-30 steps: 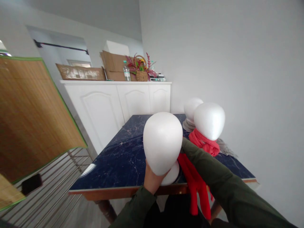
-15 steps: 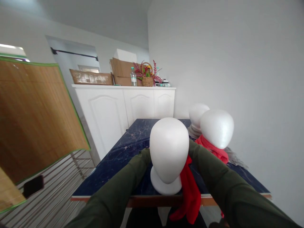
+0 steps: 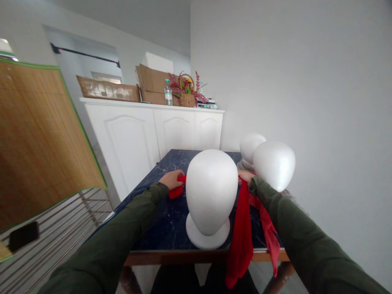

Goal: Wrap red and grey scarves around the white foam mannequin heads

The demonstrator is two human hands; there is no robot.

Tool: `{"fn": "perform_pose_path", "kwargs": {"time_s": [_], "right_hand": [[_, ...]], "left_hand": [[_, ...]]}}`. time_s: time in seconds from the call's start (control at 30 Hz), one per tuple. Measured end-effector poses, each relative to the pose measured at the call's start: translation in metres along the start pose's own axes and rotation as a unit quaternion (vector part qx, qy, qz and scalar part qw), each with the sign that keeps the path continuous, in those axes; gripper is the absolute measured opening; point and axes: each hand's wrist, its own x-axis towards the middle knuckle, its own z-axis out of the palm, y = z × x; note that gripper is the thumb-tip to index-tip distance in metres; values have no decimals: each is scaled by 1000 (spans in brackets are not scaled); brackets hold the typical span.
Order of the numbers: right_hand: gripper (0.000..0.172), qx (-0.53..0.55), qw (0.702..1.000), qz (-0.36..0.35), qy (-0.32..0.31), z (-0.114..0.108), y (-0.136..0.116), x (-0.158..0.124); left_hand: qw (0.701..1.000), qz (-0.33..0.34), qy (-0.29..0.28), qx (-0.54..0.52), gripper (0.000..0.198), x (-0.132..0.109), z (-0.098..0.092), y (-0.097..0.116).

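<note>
Positioning the red scarf (image 3: 240,234), seemingly behind the near white head (image 3: 212,190) on the surface (image 3: 162,234), you grip it with left hand (image 3: 172,179) and right hand (image 3: 246,177), probably needing even tension next.

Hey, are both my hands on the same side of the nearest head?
No, the left hand is left of the nearest head and the right hand is right of it, each holding red cloth.

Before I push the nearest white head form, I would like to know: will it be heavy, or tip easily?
The nearest white head form is probably light, since its matte white surface looks like foam. It might tip if pushed high, because the bulky head rises above a narrower round base.
</note>
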Motion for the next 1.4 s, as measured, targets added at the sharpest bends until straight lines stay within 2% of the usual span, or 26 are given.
{"fn": "perform_pose_path", "kwargs": {"time_s": [0.13,0.27,0.33,0.4,0.43,0.5,0.6,0.63,0.7,0.77,0.83,0.93,1.0,1.07,1.2,1.27,1.33,1.4], "right_hand": [[34,24,999,36,-15,-3,21,-14],[29,58,997,46,-7,6,40,-41],[22,81,995,57,-4,12,46,-57],[17,105,992,72,-8,18,51,-75],[15,117,990,79,-11,21,53,-85],[13,142,986,86,-17,29,59,-106],[16,183,980,79,-27,42,74,-140],[19,208,975,75,-34,48,79,-151],[25,269,959,72,-50,61,91,-169],[29,328,942,68,-29,79,100,-183],[32,365,929,51,39,101,105,-191],[29,387,915,2,117,138,107,-196],[25,375,920,-34,110,157,108,-198],[25,339,934,-72,85,170,108,-199],[38,211,966,-137,61,178,111,-196],[41,138,976,-153,76,179,114,-191],[32,81,980,-154,102,179,116,-185],[24,91,981,-129,114,179,119,-180]], "left_hand": [[994,-31,-64,80,17,-28,-36,-20],[986,-77,-110,100,12,-71,-50,-22],[981,-113,-145,54,17,-92,-51,-17],[968,-169,-162,-94,21,-112,-51,-10],[946,-196,-162,-200,23,-122,-50,-5],[867,-232,-157,-411,23,-144,-49,6],[747,-236,-155,-602,19,-178,-39,28],[722,-234,-145,-635,19,-189,-32,37],[702,-233,-121,-662,23,-209,-11,57],[714,-238,-109,-649,30,-220,17,78],[745,-248,-108,-610,28,-222,49,97],[819,-209,-102,-524,22,-212,88,115],[878,-151,-82,-446,20,-203,101,120],[916,-115,-62,-380,22,-198,105,123],[946,-94,-38,-307,37,-198,98,127],[964,-64,-21,-256,34,-198,96,129],[978,-37,-33,-201,24,-197,96,128],[985,-49,-72,-151,19,-195,98,124]]}}
